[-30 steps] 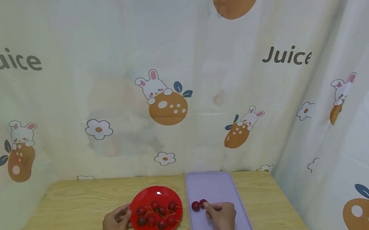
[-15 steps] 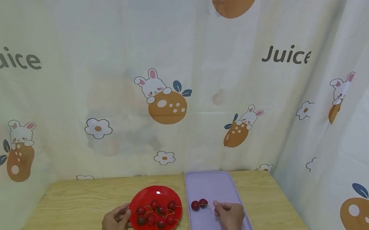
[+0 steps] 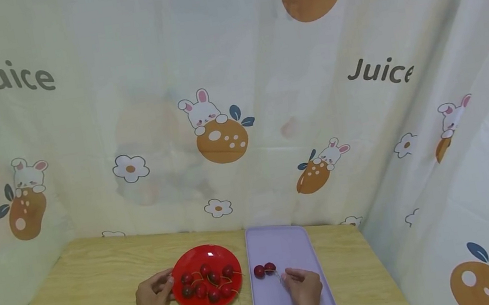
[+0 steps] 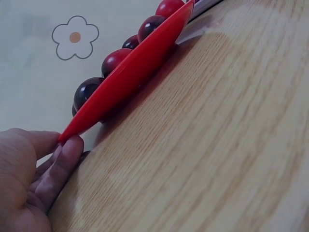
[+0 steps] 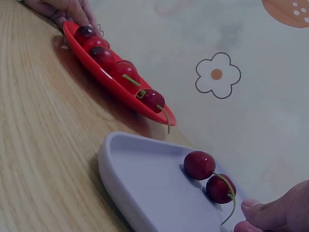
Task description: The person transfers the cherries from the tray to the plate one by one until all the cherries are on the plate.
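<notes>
My left hand (image 3: 152, 302) pinches the left rim of a red plate (image 3: 192, 259), thumb on top and fingers beneath, as the left wrist view shows. Several dark red cherries (image 3: 201, 289) with stems lie on the plate. To its right is a lilac tray (image 3: 279, 242) carrying a pair of cherries (image 5: 199, 165) side by side, joined by green stems (image 5: 232, 195). Over the tray, just right of those stems, hovers my right hand (image 3: 305, 291). Its thumb and fingertip stand slightly apart near the stems, with nothing seen between them; its other fingers are loosely bent.
Plate and tray stand close together on a light wooden table (image 3: 101, 274), a narrow gap between them. A cream curtain (image 3: 144, 83) printed with rabbits, fruit and flowers hangs behind the table and along both sides.
My right hand was at the right-hand cherry on the tray, then drew away to the right, and has since come slightly back toward the stems. My left hand keeps its hold on the plate.
</notes>
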The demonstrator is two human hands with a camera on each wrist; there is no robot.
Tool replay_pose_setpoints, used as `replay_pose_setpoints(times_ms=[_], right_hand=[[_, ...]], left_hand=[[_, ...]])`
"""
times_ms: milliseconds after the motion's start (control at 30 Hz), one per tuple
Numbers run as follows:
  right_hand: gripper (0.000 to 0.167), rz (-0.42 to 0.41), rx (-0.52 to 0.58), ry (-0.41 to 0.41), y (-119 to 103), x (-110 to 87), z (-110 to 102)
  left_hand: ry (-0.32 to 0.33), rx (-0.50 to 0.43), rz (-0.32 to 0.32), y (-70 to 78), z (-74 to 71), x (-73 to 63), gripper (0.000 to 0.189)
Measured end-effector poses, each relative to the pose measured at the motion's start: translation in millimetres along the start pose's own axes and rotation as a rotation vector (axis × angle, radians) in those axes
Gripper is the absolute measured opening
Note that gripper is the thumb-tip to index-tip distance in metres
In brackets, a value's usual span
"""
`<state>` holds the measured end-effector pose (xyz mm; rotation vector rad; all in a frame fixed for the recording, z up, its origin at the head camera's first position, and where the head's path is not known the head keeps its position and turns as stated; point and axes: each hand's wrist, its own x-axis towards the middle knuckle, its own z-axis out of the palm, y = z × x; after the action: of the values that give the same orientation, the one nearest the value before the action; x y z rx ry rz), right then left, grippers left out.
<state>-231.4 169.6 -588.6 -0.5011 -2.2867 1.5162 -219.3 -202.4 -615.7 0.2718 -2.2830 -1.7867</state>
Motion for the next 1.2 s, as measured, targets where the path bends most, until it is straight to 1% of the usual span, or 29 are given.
replay_pose_setpoints(times_ms=[67, 133, 267, 400, 567, 933, 1200], right_hand=[[0.022, -0.006, 0.016, -0.016, 2, -0.1, 2], [0.023, -0.023, 0.008, -0.027, 2, -0.9, 3], [0.022, -0.069, -0.065, -0.035, 3, -2.6, 7], [0.017, -0.123, -0.128, -0.018, 3, -4.7, 11], [0.014, -0.148, -0.155, 0.019, 1, -6.6, 13], [0.012, -0.125, -0.163, 0.051, 1, -6.2, 13], [0.010, -0.045, -0.101, 0.068, 2, -5.4, 10]], left_hand=[[0.000, -0.003, 0.006, -0.1, -0.3, 0.4, 0.031], [0.000, -0.006, 0.014, -0.3, -0.8, 0.4, 0.031], [0.003, 0.002, 0.025, -0.4, -1.3, 0.0, 0.031], [0.005, 0.002, 0.022, -0.4, -1.0, 0.0, 0.031], [0.001, -0.001, 0.010, -0.8, -0.5, 0.3, 0.031], [-0.007, -0.010, 0.003, 0.9, -1.6, 0.3, 0.032], [-0.012, -0.011, -0.018, 0.5, -1.2, 0.9, 0.033]])
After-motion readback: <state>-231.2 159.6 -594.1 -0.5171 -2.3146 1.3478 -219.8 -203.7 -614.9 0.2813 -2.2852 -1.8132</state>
